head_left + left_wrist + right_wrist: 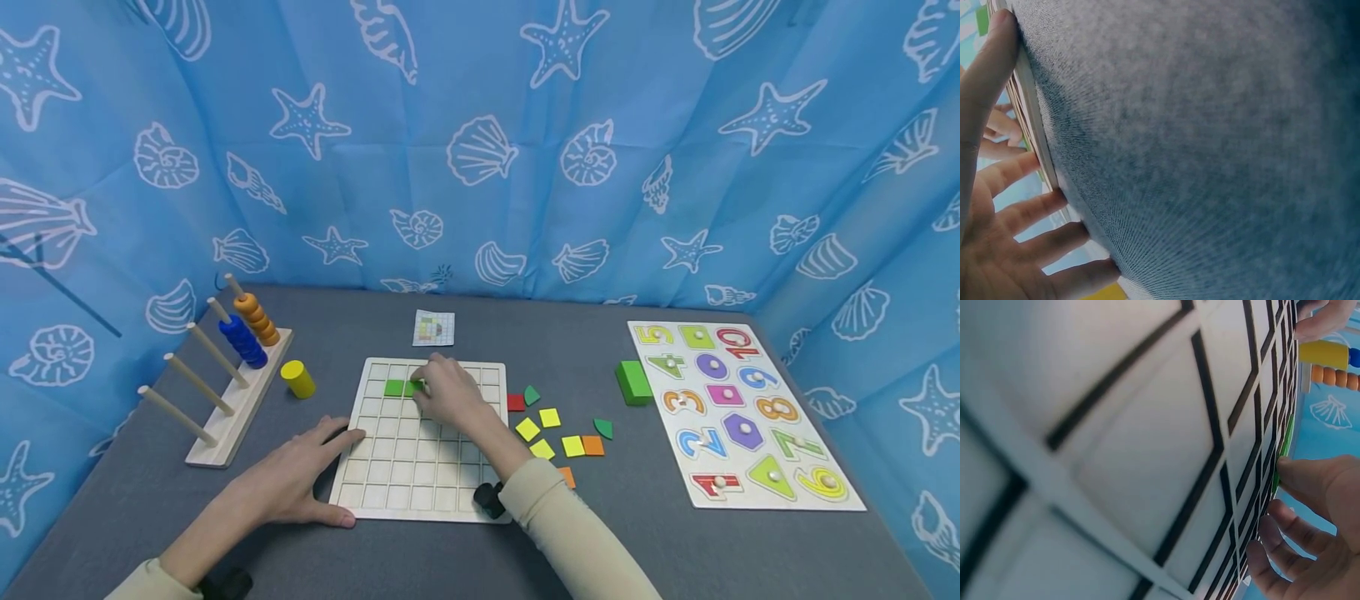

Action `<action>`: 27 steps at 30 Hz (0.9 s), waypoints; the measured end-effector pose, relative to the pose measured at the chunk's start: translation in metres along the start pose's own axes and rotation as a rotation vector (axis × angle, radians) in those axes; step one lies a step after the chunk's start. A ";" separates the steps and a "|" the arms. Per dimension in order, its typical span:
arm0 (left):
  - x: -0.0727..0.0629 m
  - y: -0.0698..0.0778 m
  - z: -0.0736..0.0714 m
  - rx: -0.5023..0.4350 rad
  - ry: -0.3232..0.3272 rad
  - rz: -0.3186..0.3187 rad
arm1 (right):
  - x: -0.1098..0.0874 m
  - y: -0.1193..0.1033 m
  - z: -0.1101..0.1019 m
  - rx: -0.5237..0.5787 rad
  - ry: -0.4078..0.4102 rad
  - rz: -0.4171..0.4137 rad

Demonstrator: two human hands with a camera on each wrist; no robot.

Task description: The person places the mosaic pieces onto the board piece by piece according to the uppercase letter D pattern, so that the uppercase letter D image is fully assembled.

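Observation:
A pale wooden grid board (408, 450) lies on the grey table. One green square tile (393, 388) sits in a cell of its second row. Beside it, my right hand (450, 393) pinches another green square tile (410, 388) at the board surface; the right wrist view shows this green tile (1276, 481) between thumb and fingers, partly hidden. My left hand (288, 475) rests at the board's left side, fingers spread, with thumb and fingertips against the board's edge (1035, 122).
Right of the board lie loose yellow (550, 417), orange (592, 446), red (516, 402) and green pieces (603, 428). A small pattern card (433, 328) lies behind it. Left stand a bead stacker (251, 392) and yellow cylinder (297, 379); right, a green block (634, 383) and number puzzle (742, 417).

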State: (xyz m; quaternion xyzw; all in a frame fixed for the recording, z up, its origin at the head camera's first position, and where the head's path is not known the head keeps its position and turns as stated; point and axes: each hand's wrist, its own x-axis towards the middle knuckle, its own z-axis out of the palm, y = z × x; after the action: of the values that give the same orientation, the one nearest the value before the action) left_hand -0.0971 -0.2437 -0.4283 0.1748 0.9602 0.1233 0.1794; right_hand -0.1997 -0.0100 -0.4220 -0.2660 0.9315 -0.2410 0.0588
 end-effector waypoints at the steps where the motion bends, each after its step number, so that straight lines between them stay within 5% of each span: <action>1: 0.000 0.000 0.000 0.001 -0.001 0.003 | 0.000 0.000 0.000 0.002 0.000 0.001; 27: -0.001 0.005 -0.004 0.026 -0.007 0.006 | -0.033 0.030 -0.036 0.007 0.035 -0.013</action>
State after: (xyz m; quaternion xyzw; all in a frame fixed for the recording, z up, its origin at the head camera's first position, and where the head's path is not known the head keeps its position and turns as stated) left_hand -0.0967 -0.2403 -0.4235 0.1805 0.9606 0.1109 0.1800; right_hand -0.1941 0.0441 -0.4058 -0.2675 0.9298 -0.2494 0.0418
